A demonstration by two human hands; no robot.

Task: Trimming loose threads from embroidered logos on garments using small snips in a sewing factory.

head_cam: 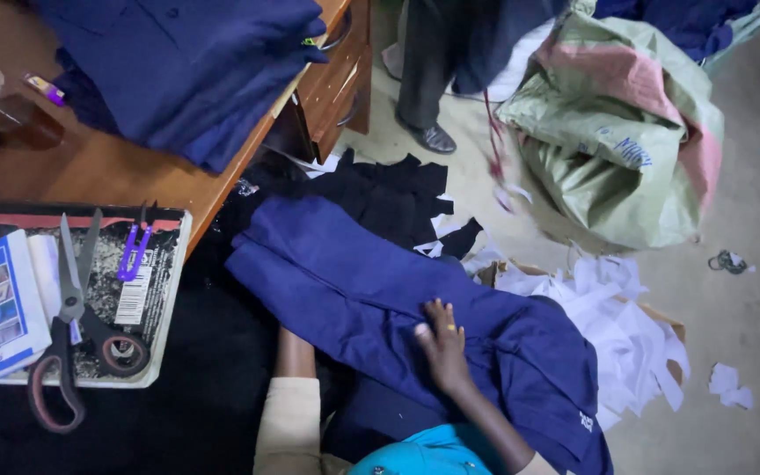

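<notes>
Right hand (443, 345) lies flat, fingers spread, on the navy garment (380, 290), gripping nothing; the cloth's length runs up-left from it. Left hand hides beneath the fold, grip unseen.

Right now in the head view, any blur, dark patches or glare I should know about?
Head view: motion blur on the red cord by the green sack; deep shadow under the wooden desk swallows detail; scissors and right hand on the blue garment are sharp; left hand hidden under cloth; no strong glare.
</notes>
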